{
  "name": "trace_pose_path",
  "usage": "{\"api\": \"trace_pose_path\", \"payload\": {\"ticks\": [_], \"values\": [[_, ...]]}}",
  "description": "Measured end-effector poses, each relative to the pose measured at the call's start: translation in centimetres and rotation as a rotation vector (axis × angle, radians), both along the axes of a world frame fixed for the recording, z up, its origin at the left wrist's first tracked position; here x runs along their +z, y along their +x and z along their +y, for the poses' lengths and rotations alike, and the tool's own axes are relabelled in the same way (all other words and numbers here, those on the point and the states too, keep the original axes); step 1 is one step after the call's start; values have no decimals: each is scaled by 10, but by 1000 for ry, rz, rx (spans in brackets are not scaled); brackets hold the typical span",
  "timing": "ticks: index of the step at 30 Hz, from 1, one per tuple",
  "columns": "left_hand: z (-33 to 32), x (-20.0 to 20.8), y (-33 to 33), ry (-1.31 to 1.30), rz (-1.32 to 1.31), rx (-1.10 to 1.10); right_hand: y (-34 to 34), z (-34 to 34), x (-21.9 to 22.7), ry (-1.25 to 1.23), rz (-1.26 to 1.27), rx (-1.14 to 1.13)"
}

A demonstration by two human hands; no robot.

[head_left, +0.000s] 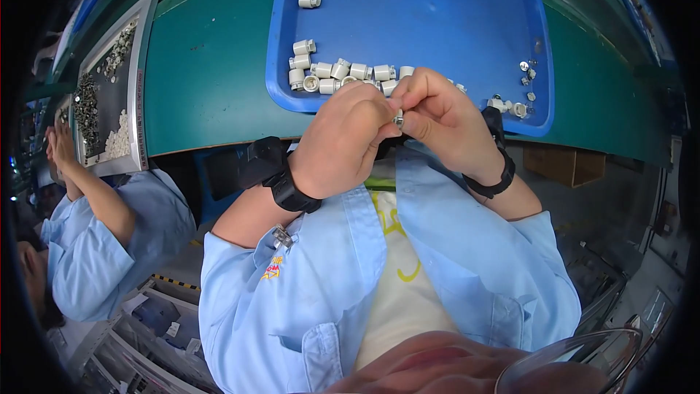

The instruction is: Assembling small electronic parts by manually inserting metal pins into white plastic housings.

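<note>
My left hand [341,138] and my right hand [446,122] meet over the near edge of the blue tray [408,11]. Both are closed in a pinch, with the fingertips almost touching. Between them is a small piece with shiny metal [398,118], largely covered by my fingers, so its full shape is hidden. Just beyond my hands, several white cylindrical socket-like pieces [340,68] lie grouped along the tray's near left side. One more white cylinder [309,1] lies apart, farther back. Small metal parts [526,73] and a few white pieces [518,109] lie at the tray's right side.
The tray rests on a green work surface [211,66]. To the left, a metal-framed tray [109,95] holds piles of small dark and white parts, and a co-worker's hands [61,147] are beside it. A cardboard box [565,165] stands below the table at right.
</note>
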State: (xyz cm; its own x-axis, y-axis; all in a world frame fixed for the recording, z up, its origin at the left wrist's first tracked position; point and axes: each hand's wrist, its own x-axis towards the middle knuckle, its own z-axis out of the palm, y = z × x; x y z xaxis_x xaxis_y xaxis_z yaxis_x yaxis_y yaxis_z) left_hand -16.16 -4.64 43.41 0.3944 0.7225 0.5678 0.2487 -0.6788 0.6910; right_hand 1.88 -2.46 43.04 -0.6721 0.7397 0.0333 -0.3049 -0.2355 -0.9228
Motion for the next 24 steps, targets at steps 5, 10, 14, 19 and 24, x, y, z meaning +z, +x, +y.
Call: {"api": "trace_pose_path", "payload": {"ticks": [5, 10, 14, 19, 24], "values": [[25, 3, -5, -55, -39, 51, -10, 19, 4, -39, 51, -67], [35, 6, -2, -497, -410, 32, -9, 37, 21, -55, 5, -85], [52, 2, -2, -511, -475, -24, -8, 45, 27, -23, -19, -67], [60, 0, 10, -490, -529, -62, -10, 46, 21, 54, -23, -139], [66, 11, 7, -254, -321, -76, -9, 48, 21, -37, 71, -131]]}}
